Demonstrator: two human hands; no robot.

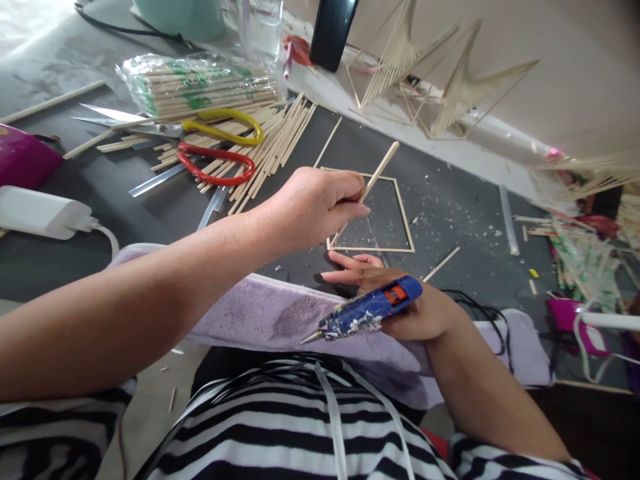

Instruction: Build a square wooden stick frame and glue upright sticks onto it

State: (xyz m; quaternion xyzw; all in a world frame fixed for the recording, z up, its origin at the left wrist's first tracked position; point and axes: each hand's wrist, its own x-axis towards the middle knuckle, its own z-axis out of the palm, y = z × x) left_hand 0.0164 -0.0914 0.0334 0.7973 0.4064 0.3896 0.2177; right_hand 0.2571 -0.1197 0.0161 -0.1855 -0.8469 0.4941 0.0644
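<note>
My left hand (325,203) pinches a thin wooden stick (383,165), which slants up to the right; its lower end is at the near left corner of a square stick frame (405,217). The frame lies flat on the dark table. Below it, my right hand (400,303) holds a blue glue gun (373,309) flecked with white residue, its metal tip pointing down to the left. Two stretched fingers of that hand reach the frame's near left corner.
Scissors (220,175) with red and yellow handles lie on loose sticks (285,137) at the left, near a bagged stick bundle (200,83). Stick models (460,87) and a phone (333,33) stand behind. A lilac cloth (250,313) covers the near edge.
</note>
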